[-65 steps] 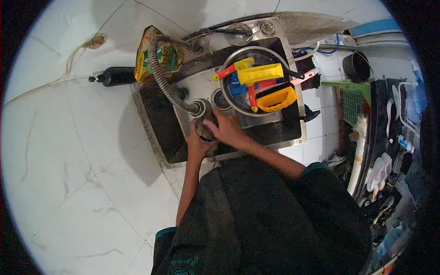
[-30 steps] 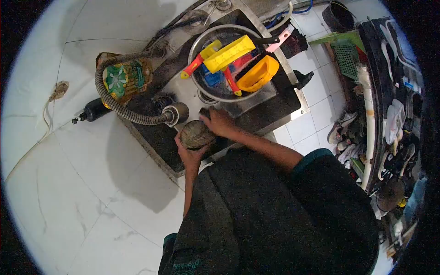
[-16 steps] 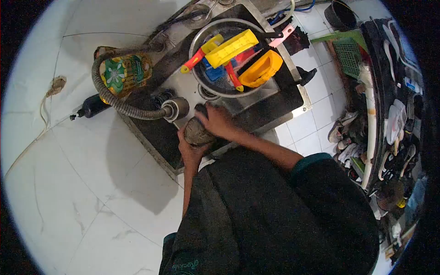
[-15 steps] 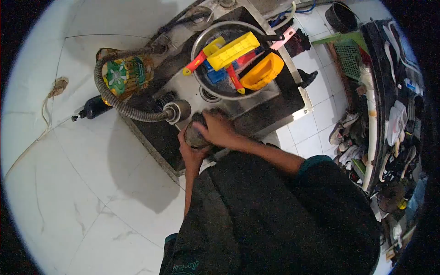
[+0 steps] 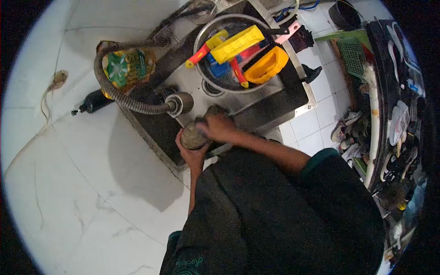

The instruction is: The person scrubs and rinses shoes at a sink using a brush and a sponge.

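My left hand (image 5: 191, 153) is closed around a rounded, greyish, cup-like object (image 5: 192, 136), held low over the near edge of the steel sink (image 5: 236, 104). My right hand (image 5: 219, 128) presses against its right side with the fingers curled. A dark, blurred lump (image 5: 216, 110) shows just beyond that hand; what the fingers grip cannot be made out. Above, a round metal basin (image 5: 197, 43) holds yellow, red and blue plastic pieces, among them a long yellow block (image 5: 238, 44) and an orange-yellow scoop-like piece (image 5: 267, 65).
A ribbed flexible hose (image 5: 137, 106) ends in a cylindrical head (image 5: 183, 104) close to my hands. Left of the sink lie a yellow-green packet (image 5: 123, 68) and a dark bottle (image 5: 95, 101). Shoes and a rack (image 5: 371, 123) line the right side.
The view has shifted slightly, moving the sink and basin up and right. My right hand has slid toward the object's right side, uncovering more of its top. My left hand keeps its hold.
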A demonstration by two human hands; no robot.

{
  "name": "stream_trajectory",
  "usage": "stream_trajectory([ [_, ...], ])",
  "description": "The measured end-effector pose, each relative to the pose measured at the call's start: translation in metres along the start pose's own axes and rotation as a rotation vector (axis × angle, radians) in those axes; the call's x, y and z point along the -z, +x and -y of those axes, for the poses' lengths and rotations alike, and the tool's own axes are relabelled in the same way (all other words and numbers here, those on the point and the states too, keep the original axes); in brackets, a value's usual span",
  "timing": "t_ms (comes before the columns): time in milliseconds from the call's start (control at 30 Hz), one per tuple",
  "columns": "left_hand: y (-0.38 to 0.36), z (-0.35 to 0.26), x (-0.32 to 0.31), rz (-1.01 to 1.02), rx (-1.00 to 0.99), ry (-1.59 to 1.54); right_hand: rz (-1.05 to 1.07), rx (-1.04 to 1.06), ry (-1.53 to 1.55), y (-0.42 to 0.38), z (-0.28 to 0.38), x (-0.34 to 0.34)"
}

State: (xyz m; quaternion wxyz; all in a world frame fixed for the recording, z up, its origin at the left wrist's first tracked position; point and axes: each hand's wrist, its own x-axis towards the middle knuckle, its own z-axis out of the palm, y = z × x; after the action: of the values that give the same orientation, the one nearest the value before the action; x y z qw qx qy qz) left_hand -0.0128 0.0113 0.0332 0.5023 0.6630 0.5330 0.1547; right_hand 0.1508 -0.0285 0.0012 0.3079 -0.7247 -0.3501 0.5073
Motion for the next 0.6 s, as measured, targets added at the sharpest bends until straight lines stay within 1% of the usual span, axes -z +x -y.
stream_trajectory([
  [67,0.003,-0.014,-0.002,-0.027,-0.064,0.156,0.016,-0.068,0.005,0.003,-0.01,0.01],
  [100,0.006,-0.014,0.0,-0.041,-0.049,0.122,0.018,-0.101,0.017,0.005,-0.01,0.01],
  [133,0.008,-0.012,-0.002,-0.056,-0.032,0.081,-0.022,0.11,-0.164,-0.005,0.0,0.007],
  [233,-0.004,-0.015,-0.007,-0.054,0.034,0.043,0.02,-0.203,-0.079,0.021,-0.043,0.007],
  [267,0.007,-0.018,-0.008,-0.047,0.028,0.045,-0.004,-0.161,-0.082,0.019,-0.043,0.001],
  [300,0.02,-0.018,-0.01,-0.051,0.001,0.092,0.019,-0.15,-0.061,0.026,-0.037,0.01],
  [367,0.007,-0.014,-0.007,-0.049,0.011,0.201,0.113,-0.166,-0.006,0.012,-0.026,0.021],
  [400,0.007,-0.028,-0.011,0.003,0.053,0.076,0.228,-0.29,-0.103,0.026,-0.028,0.031],
  [500,0.008,-0.029,-0.013,0.045,0.033,0.098,0.251,-0.234,-0.128,0.01,-0.011,0.036],
  [533,0.006,-0.031,-0.013,-0.01,-0.06,0.319,0.282,-0.362,-0.015,0.02,-0.035,0.025],
  [600,-0.002,-0.014,-0.021,0.048,-0.079,0.235,0.274,-0.334,-0.095,0.009,-0.035,0.026],
])
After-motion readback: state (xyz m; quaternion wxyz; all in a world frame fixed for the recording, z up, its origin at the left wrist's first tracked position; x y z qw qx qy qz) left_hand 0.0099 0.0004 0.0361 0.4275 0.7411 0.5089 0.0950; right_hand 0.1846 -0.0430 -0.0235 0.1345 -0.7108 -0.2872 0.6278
